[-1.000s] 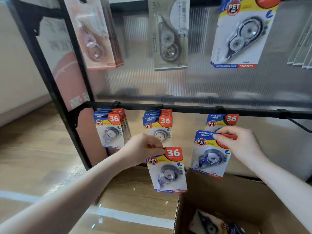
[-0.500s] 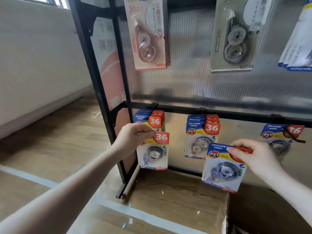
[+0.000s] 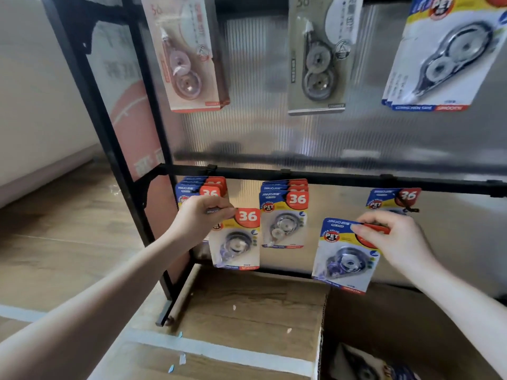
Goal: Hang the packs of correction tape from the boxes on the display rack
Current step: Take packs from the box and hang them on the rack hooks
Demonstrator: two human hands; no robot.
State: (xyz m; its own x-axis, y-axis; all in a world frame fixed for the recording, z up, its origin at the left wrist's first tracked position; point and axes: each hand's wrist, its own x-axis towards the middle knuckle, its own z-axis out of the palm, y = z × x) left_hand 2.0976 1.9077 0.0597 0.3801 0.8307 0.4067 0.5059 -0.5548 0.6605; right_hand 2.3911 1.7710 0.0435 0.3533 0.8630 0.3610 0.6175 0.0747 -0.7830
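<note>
My left hand point(image 3: 201, 215) pinches the top of a correction tape pack point(image 3: 238, 242) marked 36, held in front of the leftmost hanging stack point(image 3: 203, 186) on the black rail point(image 3: 343, 179). My right hand point(image 3: 395, 239) pinches the top right corner of a second pack point(image 3: 345, 256), which hangs tilted below and between the middle stack point(image 3: 285, 212) and a single hung pack point(image 3: 392, 200) on the right hook. Each pack is blue, yellow and red with a clear blister.
Larger tape packs hang on the upper row: pink point(image 3: 189, 56), grey point(image 3: 318, 56), white and blue point(image 3: 444, 58). An open cardboard box point(image 3: 384, 325) with more packs stands at the bottom right. The rack's black frame post point(image 3: 115, 149) stands left on a wooden floor.
My view swung left. My left hand carried its pack from below the middle stack up to the leftmost stack. My right hand's pack came away from the right hook, lower and leftward.
</note>
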